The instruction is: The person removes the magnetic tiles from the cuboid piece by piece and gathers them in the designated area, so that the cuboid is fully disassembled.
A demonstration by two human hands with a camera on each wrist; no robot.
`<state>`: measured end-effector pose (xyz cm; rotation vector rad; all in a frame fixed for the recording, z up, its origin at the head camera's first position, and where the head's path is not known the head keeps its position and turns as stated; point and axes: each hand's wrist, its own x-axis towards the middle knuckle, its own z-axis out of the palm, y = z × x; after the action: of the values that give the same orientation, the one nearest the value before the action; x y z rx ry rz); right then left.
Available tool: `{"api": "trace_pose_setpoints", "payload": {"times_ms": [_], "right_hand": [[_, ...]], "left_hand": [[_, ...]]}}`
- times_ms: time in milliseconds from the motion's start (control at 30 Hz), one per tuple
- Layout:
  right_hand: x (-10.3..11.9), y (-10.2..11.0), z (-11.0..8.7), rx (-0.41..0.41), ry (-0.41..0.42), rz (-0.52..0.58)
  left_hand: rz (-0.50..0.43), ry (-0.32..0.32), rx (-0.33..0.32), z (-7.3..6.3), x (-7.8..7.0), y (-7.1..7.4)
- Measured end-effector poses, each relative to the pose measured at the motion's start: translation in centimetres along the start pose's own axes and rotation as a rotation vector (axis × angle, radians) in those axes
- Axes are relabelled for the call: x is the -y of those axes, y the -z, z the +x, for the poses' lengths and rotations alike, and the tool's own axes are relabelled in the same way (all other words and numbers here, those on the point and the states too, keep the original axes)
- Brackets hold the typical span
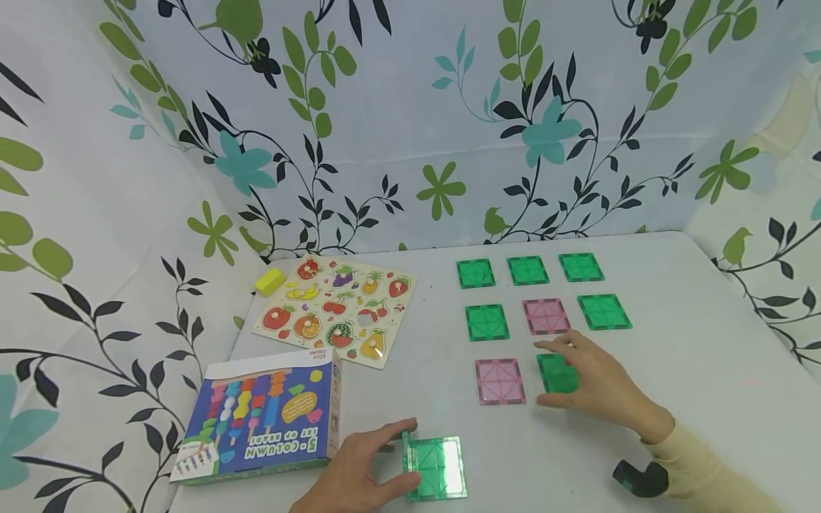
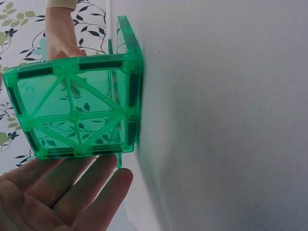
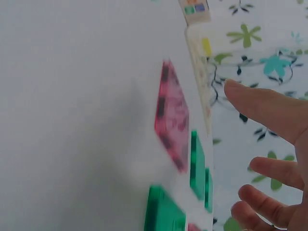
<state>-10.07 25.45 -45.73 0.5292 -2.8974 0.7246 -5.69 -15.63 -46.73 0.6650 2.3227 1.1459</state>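
A green square magnetic tile stands upright along the left edge of a flat green tile [image 1: 439,467]. My left hand [image 1: 365,463] holds the upright green tile [image 2: 74,108] by its sides, index finger at the far edge and thumb near the front. In the left wrist view the fingers lie fairly straight against its edge. My right hand [image 1: 596,381] hovers with thumb and fingers spread around another green tile [image 1: 554,373], which lies on the table. One pink tile [image 1: 500,381] lies to its left, and a second pink tile [image 1: 545,315] lies just beyond it.
Several green tiles, among them a middle one [image 1: 528,271], lie in rows at the back right. A fruit puzzle board [image 1: 336,306], a yellow block [image 1: 270,282] and a bead-set box [image 1: 263,420] occupy the left of the white table [image 1: 693,342]. Patterned cloth [image 1: 398,128] hangs behind.
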Motion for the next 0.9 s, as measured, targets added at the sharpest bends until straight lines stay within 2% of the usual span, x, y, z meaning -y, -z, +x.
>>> {"api": "trace_pose_setpoints", "payload": {"times_ms": [133, 300, 367, 500, 600, 700, 900], "right_hand": [[3.9, -1.6, -0.2, 0.025, 0.109, 0.056], [8.0, -4.2, -0.6, 0.173, 0.219, 0.129], [9.2, -5.3, -0.7, 0.207, 0.275, 0.117], [10.8, -7.2, -0.8, 0.253, 0.374, 0.063], [11.6, -7.9, -0.9, 0.311, 0.367, 0.044], [12.0, -8.3, -0.7, 0.334, 0.34, 0.036], [12.2, -8.9, -0.4, 0.303, 0.324, 0.03]], "left_hand": [[-0.022, 0.01, 0.015, -0.1, -0.2, 0.1], [-0.03, 0.035, 0.028, 0.0, -0.5, 0.1], [-0.019, 0.03, 0.029, 0.0, -0.5, 0.1], [0.0, -0.021, 0.009, 0.1, -0.4, 0.1], [0.005, -0.037, 0.0, 0.1, -0.3, 0.1], [0.013, -0.033, -0.002, 0.1, -0.4, 0.1], [0.035, -0.036, -0.017, 0.1, -0.4, 0.0]]}}
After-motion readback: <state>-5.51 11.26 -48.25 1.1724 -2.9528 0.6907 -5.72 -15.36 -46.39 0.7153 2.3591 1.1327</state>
